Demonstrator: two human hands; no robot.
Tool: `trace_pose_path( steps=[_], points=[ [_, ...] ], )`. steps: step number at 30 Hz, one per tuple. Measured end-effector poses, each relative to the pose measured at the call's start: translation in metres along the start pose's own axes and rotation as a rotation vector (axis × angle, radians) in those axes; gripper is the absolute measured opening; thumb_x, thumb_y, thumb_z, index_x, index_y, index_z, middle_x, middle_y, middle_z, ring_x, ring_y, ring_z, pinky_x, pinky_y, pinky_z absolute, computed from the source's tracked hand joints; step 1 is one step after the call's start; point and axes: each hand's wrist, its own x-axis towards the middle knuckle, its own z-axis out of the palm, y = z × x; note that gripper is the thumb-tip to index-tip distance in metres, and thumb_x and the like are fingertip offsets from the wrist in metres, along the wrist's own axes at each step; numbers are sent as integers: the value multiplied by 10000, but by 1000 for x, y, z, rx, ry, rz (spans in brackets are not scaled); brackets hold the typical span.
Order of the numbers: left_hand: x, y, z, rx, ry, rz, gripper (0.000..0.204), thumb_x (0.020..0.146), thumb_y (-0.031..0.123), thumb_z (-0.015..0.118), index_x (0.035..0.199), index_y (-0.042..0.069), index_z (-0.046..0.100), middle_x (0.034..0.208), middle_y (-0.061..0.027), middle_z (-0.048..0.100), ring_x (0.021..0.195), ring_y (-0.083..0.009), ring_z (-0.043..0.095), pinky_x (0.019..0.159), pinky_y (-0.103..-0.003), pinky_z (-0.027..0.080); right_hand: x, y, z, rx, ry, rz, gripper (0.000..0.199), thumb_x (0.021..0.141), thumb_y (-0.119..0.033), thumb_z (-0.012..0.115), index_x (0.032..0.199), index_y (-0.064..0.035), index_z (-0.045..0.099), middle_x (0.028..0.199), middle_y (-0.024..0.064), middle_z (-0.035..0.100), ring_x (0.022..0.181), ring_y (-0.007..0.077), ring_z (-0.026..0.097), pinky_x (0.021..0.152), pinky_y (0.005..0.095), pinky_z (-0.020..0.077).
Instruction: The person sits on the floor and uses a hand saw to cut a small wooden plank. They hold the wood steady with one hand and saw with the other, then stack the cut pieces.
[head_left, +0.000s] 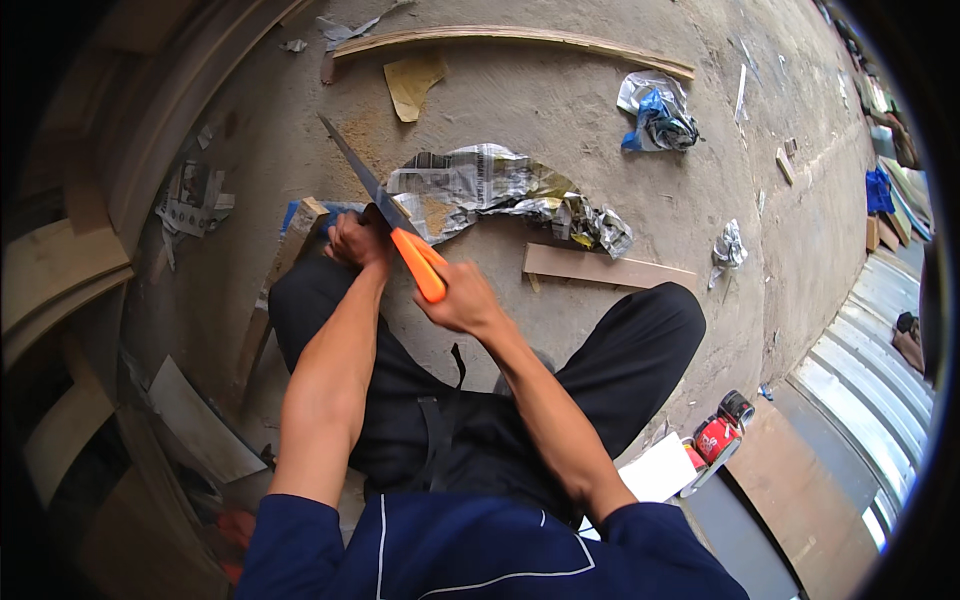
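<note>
My right hand is wrapped around the orange handle of a handsaw. The saw's grey blade slants up and to the left, its tip over the floor. Just left of the blade, my left hand is closed, its fingers curled around a small brown piece whose kind I cannot make out. Beside that hand, a wooden beam runs down along my left knee. A bit of blue material shows between the beam and my hand. Sawdust lies on the concrete beyond the blade.
Crumpled newspaper spreads past the saw, with a flat board nearer my right knee. A long wooden strip lies at the far side. Stacked wood stands left. Rolls of tape and a corrugated metal sheet are at right.
</note>
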Motion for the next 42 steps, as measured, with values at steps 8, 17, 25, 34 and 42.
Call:
trace_pose_path(
  steps=[8, 17, 25, 34, 42],
  points=[
    [2, 0, -4, 59, 18, -1, 262, 712, 304, 561, 574, 81, 565, 725, -43, 606, 755, -286, 564, 692, -446, 356, -60, 13, -16, 166, -24, 9, 228, 710, -235, 688, 764, -21, 634, 668, 208, 607, 622, 416, 587, 587, 450, 488],
    [-1, 5, -8, 49, 11, -11, 268, 720, 296, 560, 563, 79, 559, 718, -49, 603, 759, -293, 558, 686, -445, 350, -47, 19, -7, 132, 6, -38, 166, 709, -146, 676, 760, -5, 604, 638, 177, 592, 599, 379, 598, 561, 399, 477],
    [-1, 8, -5, -3, -3, -9, 273, 729, 303, 551, 573, 79, 562, 739, -49, 608, 770, -291, 558, 695, -448, 351, 20, -1, 4, 8, 14, -27, 182, 712, -164, 688, 738, -5, 603, 651, 193, 589, 588, 387, 580, 554, 405, 465],
    [-2, 4, -3, 23, -20, -17, 286, 730, 310, 536, 580, 68, 568, 763, -55, 619, 808, -308, 563, 729, -475, 352, -53, 2, -22, 68, 22, -15, 135, 714, -144, 675, 728, -24, 614, 638, 179, 589, 562, 359, 593, 539, 400, 467],
    [3, 3, -4, 5, -33, -44, 296, 728, 321, 545, 606, 59, 604, 787, -62, 630, 822, -312, 563, 774, -499, 356, -65, 17, -19, 112, 13, -49, 164, 719, -175, 671, 733, -20, 618, 652, 170, 610, 575, 368, 597, 550, 412, 472]
  ],
)
